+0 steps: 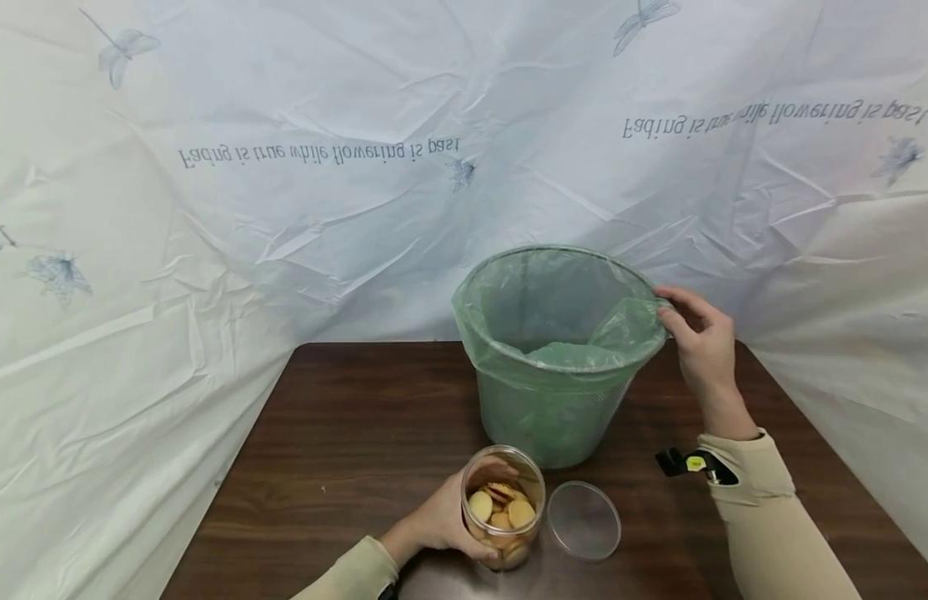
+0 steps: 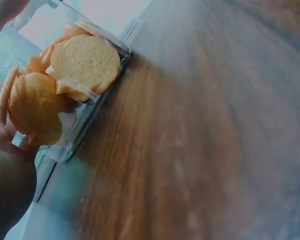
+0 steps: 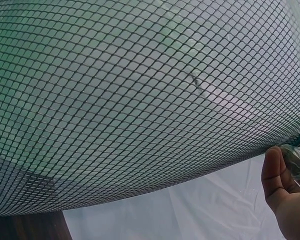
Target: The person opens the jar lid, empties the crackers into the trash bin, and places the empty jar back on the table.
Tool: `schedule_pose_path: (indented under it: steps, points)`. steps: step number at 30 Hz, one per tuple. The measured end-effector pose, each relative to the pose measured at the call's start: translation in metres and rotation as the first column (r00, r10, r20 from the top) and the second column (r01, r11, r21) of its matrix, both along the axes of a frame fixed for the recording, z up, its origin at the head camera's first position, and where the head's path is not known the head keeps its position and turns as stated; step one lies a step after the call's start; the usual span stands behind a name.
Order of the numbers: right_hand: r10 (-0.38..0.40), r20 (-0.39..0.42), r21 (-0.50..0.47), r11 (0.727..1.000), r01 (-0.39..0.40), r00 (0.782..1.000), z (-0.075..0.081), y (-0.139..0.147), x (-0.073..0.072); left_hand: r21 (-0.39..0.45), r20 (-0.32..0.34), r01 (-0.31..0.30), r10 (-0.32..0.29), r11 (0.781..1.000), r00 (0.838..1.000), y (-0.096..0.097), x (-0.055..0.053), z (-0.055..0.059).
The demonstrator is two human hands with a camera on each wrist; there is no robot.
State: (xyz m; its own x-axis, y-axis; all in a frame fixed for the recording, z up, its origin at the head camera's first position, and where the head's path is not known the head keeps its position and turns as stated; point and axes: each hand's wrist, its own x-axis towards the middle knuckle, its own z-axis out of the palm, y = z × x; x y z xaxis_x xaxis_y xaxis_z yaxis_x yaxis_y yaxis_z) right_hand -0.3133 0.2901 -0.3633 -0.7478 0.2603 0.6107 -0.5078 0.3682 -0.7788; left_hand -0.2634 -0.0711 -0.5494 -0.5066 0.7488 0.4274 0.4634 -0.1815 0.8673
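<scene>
My left hand (image 1: 439, 521) grips a clear plastic jar (image 1: 537, 515) that has no lid on it. Round golden biscuits (image 1: 501, 510) fill its lower part; in the left wrist view the biscuits (image 2: 87, 62) show through the jar wall. Behind the jar is a wire-mesh wastebasket (image 1: 561, 433), lined with a thin green plastic bag (image 1: 576, 357) folded over the rim. At the rim's right side my right hand (image 1: 707, 350) pinches the bag's edge. The right wrist view shows the fingertips on crumpled bag film beside the mesh wall (image 3: 140, 100).
A clear round lid (image 1: 584, 521) lies flat on the dark wooden table (image 1: 358, 433), just right of the jar. Wrinkled white plastic sheeting (image 1: 343, 92) with printed words and dragonflies hangs behind the table and along both sides.
</scene>
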Motion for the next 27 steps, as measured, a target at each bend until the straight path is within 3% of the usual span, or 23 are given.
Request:
schedule_pose_path:
  steps: [14, 21, 27]
  points:
    - [0.058, 0.026, -0.018, 0.998, -0.057, 0.998, 0.001, 0.003, 0.001, 0.017, -0.052, -0.058, 0.059, 0.998, 0.997, -0.014, -0.006, 0.012]
    - [0.039, 0.076, 0.041, 0.998, -0.042, 0.996, 0.006, 0.008, 0.005, 0.004, -0.038, -0.081, 0.081, 0.997, 0.996, -0.018, -0.009, 0.009]
    - [0.171, 0.094, -0.067, 0.984, -0.165, 0.981, 0.011, 0.01, 0.006, 0.014, -0.045, -0.113, 0.114, 0.993, 0.992, -0.022, -0.014, 0.014]
